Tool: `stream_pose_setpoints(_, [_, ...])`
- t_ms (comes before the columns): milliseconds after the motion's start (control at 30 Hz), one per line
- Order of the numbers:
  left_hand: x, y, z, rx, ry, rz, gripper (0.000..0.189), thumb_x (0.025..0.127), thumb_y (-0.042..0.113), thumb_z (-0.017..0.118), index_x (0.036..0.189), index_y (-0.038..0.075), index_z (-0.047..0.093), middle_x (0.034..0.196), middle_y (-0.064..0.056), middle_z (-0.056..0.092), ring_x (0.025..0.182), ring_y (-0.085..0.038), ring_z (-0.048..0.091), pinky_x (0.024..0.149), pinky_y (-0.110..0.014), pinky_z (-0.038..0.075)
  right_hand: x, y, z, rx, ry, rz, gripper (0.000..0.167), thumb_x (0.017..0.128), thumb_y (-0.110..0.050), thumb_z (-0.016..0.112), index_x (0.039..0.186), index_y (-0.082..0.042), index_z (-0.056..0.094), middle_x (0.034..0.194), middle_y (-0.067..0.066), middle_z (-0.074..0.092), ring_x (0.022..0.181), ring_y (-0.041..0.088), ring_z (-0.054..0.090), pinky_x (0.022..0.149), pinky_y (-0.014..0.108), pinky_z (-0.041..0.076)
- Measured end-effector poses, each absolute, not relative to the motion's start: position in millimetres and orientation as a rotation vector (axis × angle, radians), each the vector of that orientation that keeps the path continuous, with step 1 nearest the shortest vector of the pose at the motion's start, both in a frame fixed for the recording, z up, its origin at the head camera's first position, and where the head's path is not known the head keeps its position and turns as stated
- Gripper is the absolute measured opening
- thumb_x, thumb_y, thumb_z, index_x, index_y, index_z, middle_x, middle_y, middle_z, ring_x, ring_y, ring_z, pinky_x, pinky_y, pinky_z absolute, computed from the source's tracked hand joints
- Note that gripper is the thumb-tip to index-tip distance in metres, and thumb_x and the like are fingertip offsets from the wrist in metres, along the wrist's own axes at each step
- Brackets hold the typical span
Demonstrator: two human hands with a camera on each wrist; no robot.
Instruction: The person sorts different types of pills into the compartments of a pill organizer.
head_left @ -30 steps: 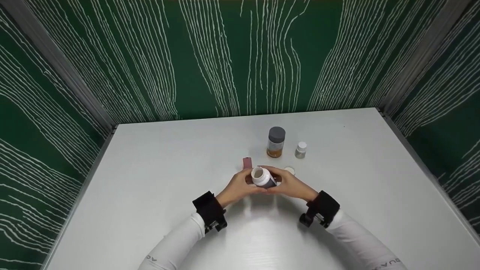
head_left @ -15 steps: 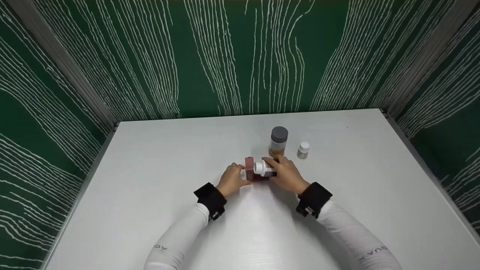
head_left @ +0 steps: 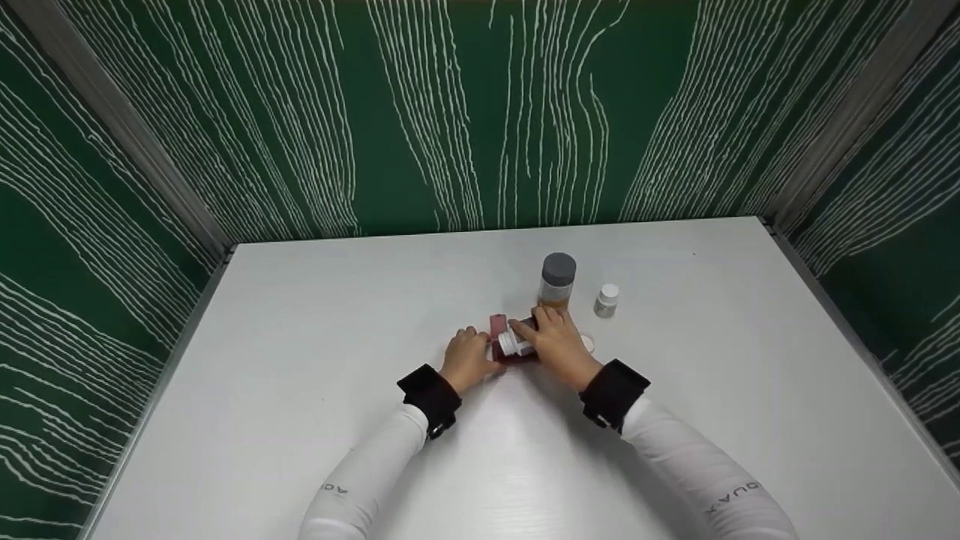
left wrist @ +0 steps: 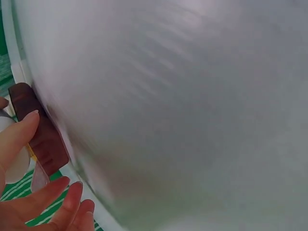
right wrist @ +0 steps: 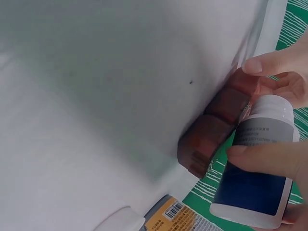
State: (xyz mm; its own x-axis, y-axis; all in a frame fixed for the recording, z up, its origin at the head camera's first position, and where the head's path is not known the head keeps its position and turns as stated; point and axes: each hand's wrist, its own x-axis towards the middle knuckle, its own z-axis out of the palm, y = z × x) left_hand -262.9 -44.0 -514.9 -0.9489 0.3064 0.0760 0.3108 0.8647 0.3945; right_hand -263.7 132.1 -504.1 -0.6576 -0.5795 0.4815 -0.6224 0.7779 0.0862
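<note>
A dark red translucent pill organizer (right wrist: 207, 139) with several compartments lies on the table, and a lighter pink flap (head_left: 498, 324) stands up at its left end. My left hand (head_left: 466, 358) pinches that left end between thumb and fingers. Just above the organizer, my right hand (head_left: 561, 349) grips a white pill bottle (right wrist: 260, 185) with a dark blue and grey label. The bottle is uncapped and tilted, its mouth pointing left toward the organizer's left end. Whether any pills are coming out cannot be seen. A white cap (head_left: 587, 343) lies right beside my right hand.
Behind my right hand stands a clear jar (head_left: 558, 279) with a grey lid and an orange lower part. To its right is a small white-capped bottle (head_left: 606, 301). The white table (head_left: 337, 315) meets green walls with white lines at the back and sides.
The bottle, earlier held in both hands, is now only in my right hand, tipped and moved over the organizer. My left hand has let go of the bottle and taken the organizer's left end.
</note>
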Motion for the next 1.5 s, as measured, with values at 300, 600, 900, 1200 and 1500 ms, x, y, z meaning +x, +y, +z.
stream_pose_setpoints(300, [-261.5, -43.2, -517.9, -0.529, -2.950, -0.596, 0.039, 0.064, 0.028, 0.076, 0.088, 0.000, 0.064, 0.082, -0.012, 0.057, 0.078, -0.027, 0.050, 0.070, -0.036, 0.041, -266.6, 127.8, -506.9, 0.925, -2.353, 0.009, 0.040, 0.068, 0.004, 0.065, 0.105, -0.013, 0.064, 0.098, 0.022, 0.053, 0.093, 0.035, 0.051, 0.082, 0.047, 0.039])
stream_pose_setpoints(600, [-260.2, -42.0, -515.6, -0.518, -2.964, -0.613, 0.037, 0.064, 0.027, 0.076, 0.088, 0.001, 0.065, 0.082, -0.012, 0.059, 0.078, -0.027, 0.051, 0.070, -0.035, 0.040, -269.7, 126.8, -508.2, 0.973, -2.254, -0.083, 0.036, 0.072, 0.003, 0.061, 0.102, -0.016, 0.064, 0.101, 0.020, 0.052, 0.096, 0.034, 0.050, 0.083, 0.046, 0.039])
stream_pose_setpoints(900, [-260.3, -41.6, -516.3, -0.529, -2.935, -0.546, 0.035, 0.065, 0.030, 0.075, 0.082, 0.002, 0.064, 0.077, -0.011, 0.059, 0.074, -0.026, 0.051, 0.067, -0.035, 0.040, -270.1, 127.3, -507.1, 1.025, -2.205, -0.089, 0.034, 0.072, -0.001, 0.060, 0.102, -0.016, 0.065, 0.104, 0.020, 0.054, 0.099, 0.033, 0.050, 0.084, 0.046, 0.040])
stream_pose_setpoints(1200, [-261.5, -41.6, -518.5, -0.535, -2.933, -0.519, 0.034, 0.065, 0.033, 0.074, 0.077, 0.003, 0.063, 0.075, -0.010, 0.059, 0.072, -0.026, 0.051, 0.065, -0.034, 0.040, -271.3, 128.4, -506.7, 1.059, -2.199, -0.090, 0.035, 0.071, -0.004, 0.064, 0.104, -0.017, 0.064, 0.107, 0.020, 0.052, 0.102, 0.033, 0.049, 0.086, 0.047, 0.039])
stream_pose_setpoints(1500, [-260.6, -40.8, -517.9, -0.527, -2.948, -0.529, 0.029, 0.065, 0.031, 0.075, 0.073, 0.006, 0.062, 0.072, -0.007, 0.057, 0.072, -0.024, 0.051, 0.065, -0.034, 0.040, -272.8, 128.4, -508.9, 1.068, -2.182, -0.050, 0.036, 0.068, -0.010, 0.068, 0.103, -0.015, 0.063, 0.107, 0.019, 0.052, 0.103, 0.033, 0.048, 0.084, 0.047, 0.040])
